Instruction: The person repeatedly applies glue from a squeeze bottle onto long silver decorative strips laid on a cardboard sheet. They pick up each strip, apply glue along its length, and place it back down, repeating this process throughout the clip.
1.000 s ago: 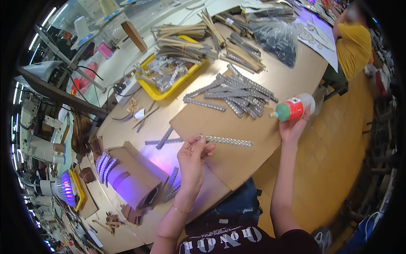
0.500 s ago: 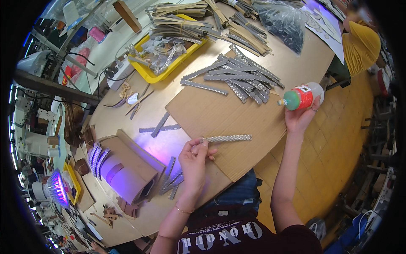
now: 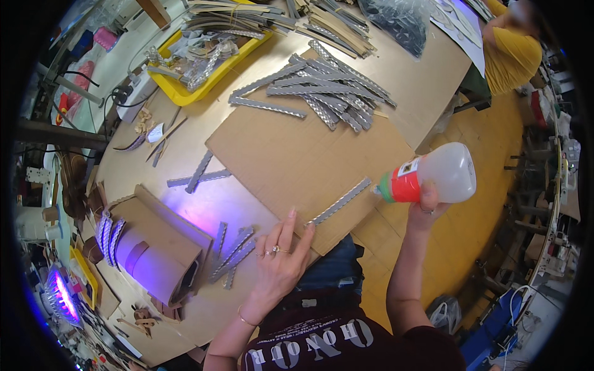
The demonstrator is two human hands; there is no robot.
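Note:
A narrow grey strip [image 3: 341, 201] with a silver braided edge lies flat, grey face up, on a brown cardboard sheet [image 3: 272, 157]. My left hand [image 3: 281, 256] has its fingers stretched out and apart, the index fingertip touching the strip's near end. In my right hand [image 3: 428, 207] is a translucent squeeze bottle [image 3: 448, 172] with a red label and a green cap, its fingers wrapped round it. The bottle is tipped on its side, with its nozzle close to the strip's far right end. Whether the nozzle touches the strip, I cannot tell.
A pile of similar strips [image 3: 337, 89] covers the sheet's far side. Beyond are a yellow tray [image 3: 179, 93] of scraps and bundled strips [image 3: 337, 34]. Loose strips [image 3: 232, 250] and a brown folded case [image 3: 158, 260] lie left. A purple-glowing lamp [image 3: 62, 297] stands farther left. Someone in yellow [image 3: 510, 59] sits at far right.
The strip went from my left fingers, braided face showing, onto the cardboard, grey face up. My left fingers spread apart. The bottle came nearer and its nozzle moved to the strip's end.

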